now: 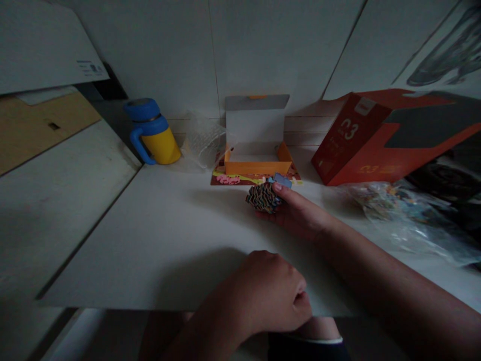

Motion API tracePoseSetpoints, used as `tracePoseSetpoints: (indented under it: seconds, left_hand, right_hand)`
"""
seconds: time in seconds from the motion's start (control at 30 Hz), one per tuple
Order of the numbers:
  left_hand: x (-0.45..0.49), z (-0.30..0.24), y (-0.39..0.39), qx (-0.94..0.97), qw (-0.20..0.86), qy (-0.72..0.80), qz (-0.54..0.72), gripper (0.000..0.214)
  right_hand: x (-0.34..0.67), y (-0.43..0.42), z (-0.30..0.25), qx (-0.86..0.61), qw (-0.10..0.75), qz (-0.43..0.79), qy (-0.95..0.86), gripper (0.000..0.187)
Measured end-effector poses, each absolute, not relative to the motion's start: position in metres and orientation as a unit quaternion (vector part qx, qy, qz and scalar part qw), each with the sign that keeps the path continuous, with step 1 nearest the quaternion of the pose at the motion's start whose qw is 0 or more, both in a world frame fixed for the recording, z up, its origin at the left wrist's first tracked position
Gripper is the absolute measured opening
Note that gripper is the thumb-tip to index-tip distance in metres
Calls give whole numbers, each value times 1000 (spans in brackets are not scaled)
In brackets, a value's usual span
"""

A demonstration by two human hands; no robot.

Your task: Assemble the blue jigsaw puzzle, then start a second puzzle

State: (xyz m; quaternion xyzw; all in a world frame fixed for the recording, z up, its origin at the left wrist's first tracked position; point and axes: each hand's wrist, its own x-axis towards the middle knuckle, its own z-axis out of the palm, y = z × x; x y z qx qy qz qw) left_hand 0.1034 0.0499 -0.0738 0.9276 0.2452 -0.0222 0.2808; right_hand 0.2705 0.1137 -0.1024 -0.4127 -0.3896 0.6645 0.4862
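My right hand (300,213) reaches over the white table, its thumb and fingers closed around a stack of jigsaw pieces (264,197). The stack shows wavy, layered edges, and a blue-grey piece (282,180) sticks out beyond the thumb. Just behind it stands an open orange box (259,167) with its lid raised, on a colourful printed sheet (227,179). My left hand (274,291) is curled into a fist above the table's front edge, its back towards me. The inside of that fist is hidden.
A blue and yellow flask (161,143) stands at the back left beside crumpled clear plastic (203,143). On the right a large red-orange box (353,143) leans near a clear bag of small colourful pieces (398,205). A white wall (255,55) closes off the back.
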Motion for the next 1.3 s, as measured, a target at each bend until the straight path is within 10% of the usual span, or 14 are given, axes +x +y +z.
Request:
tracePoseSetpoints:
  seconds: [0.37, 0.6, 0.9, 1.3]
  left_hand:
    - [48, -57, 59, 867, 232, 433, 81, 30]
    - [41, -73, 83, 844, 204, 423, 259, 103]
    - [61, -81, 91, 801, 290, 457, 256, 54]
    - [60, -89, 94, 772, 317, 494, 245, 47]
  right_hand:
    - [276, 107, -97, -387, 388, 728, -412, 48]
    - [272, 98, -91, -361, 361, 738, -441, 49]
    - [268, 97, -90, -375, 355, 740, -431, 49]
    - [266, 98, -86, -441, 322, 613, -570, 53]
